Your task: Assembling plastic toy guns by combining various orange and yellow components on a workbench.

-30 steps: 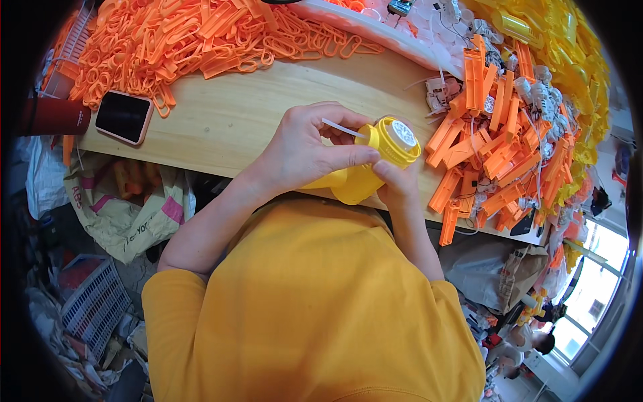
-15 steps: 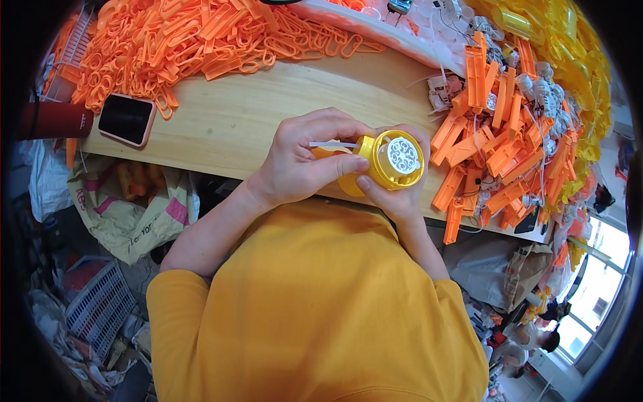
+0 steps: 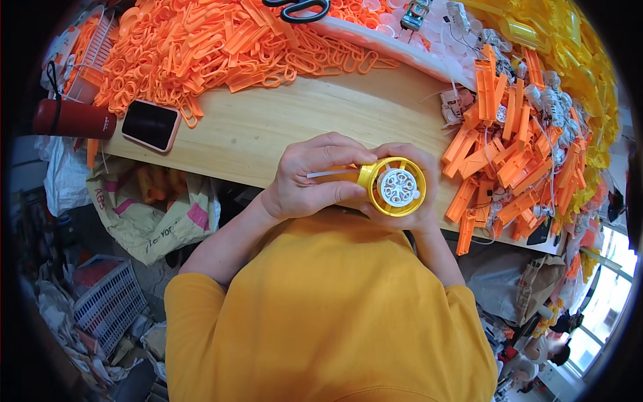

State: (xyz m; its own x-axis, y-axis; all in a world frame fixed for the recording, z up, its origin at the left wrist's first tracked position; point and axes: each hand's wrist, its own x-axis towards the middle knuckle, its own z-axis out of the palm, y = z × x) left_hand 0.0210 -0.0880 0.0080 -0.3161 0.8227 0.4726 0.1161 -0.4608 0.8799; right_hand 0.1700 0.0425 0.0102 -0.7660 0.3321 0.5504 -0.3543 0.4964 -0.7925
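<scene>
In front of my chest, both hands hold a round yellow plastic housing [image 3: 368,175]. Its ring-shaped opening faces up, and inside sits a white disc [image 3: 399,186] with several holes. My left hand [image 3: 305,179] is closed on the housing's left side, thumb and fingertips at its edge. A thin white tube or strip [image 3: 331,173] runs from the housing into the gap between that thumb and the fingers. Wrapped round the right side and underneath is my right hand [image 3: 423,175], its fingers partly hidden by the housing.
Orange clips [image 3: 194,50] are heaped at the back left, beside a phone [image 3: 151,126] and a red flask [image 3: 74,120]. Black scissors [image 3: 301,9] lie at the back. Orange trough-shaped parts [image 3: 509,147] with wires pile up at right, before yellow parts [image 3: 576,60].
The housing has turned so its opening faces more squarely up. My right thumb has moved off the near rim. The whole view has shifted, bringing more of the scissors into sight.
</scene>
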